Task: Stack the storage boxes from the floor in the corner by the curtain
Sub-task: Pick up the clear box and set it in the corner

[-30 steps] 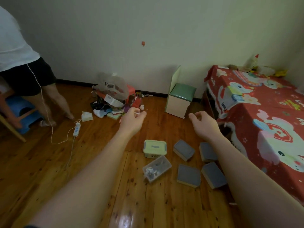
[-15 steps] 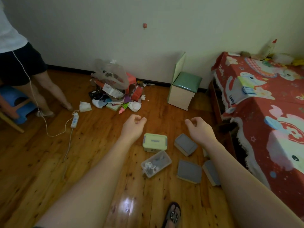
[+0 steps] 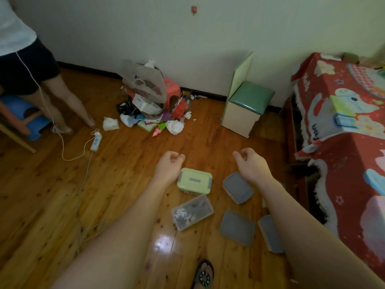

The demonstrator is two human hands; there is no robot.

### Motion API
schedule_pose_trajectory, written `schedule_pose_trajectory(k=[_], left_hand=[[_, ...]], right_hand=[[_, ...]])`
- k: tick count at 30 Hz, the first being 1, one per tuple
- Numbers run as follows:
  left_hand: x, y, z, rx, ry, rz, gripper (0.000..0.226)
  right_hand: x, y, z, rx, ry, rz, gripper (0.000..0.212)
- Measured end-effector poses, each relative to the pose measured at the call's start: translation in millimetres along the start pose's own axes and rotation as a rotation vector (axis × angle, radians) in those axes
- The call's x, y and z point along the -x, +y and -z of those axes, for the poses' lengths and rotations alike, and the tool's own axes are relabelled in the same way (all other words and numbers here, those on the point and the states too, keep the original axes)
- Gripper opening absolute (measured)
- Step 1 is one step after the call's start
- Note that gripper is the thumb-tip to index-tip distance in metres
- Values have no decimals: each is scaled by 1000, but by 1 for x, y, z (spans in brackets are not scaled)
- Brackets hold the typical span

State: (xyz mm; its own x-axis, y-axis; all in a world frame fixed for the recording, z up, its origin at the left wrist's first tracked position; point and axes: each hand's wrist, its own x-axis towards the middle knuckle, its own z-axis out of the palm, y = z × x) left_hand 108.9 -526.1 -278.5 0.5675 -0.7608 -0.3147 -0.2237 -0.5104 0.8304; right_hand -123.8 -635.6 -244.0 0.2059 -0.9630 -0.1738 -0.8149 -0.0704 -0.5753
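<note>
The wooden floor (image 3: 52, 205) is seen beside a red-covered bed (image 3: 354, 163). The storage boxes (image 3: 194, 181) are scattered on the floor below the left hand (image 3: 167, 166) and right hand (image 3: 251, 164), both loosely curled, nothing held.

Right forearm (image 3: 291, 215) covering part of the grey-lidded box (image 3: 269, 233) by the bed, another box behind it barely peeking out, bystander (image 3: 27, 59) getting cropped by the top-left corner, clear box's (image 3: 192, 211) contents blurring beyond telling
</note>
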Motion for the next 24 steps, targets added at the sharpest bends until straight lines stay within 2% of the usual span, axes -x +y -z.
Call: schedule_pose_trajectory(k=[9, 10, 14, 24], left_hand=[[-19, -7, -25, 38, 41, 107, 34], [-38, -20, -32, 42, 48, 157, 33], [-40, -30, -34, 73, 71, 177, 31], [-119, -103, -51, 96, -49, 283, 31]], right_hand=[[-48, 14, -11, -33, -140, 14, 58], [-70, 16, -29, -18, -176, 3, 58], [-79, 13, -35, 8, -177, 25, 56], [-129, 13, -120, 129, -244, -110, 53]])
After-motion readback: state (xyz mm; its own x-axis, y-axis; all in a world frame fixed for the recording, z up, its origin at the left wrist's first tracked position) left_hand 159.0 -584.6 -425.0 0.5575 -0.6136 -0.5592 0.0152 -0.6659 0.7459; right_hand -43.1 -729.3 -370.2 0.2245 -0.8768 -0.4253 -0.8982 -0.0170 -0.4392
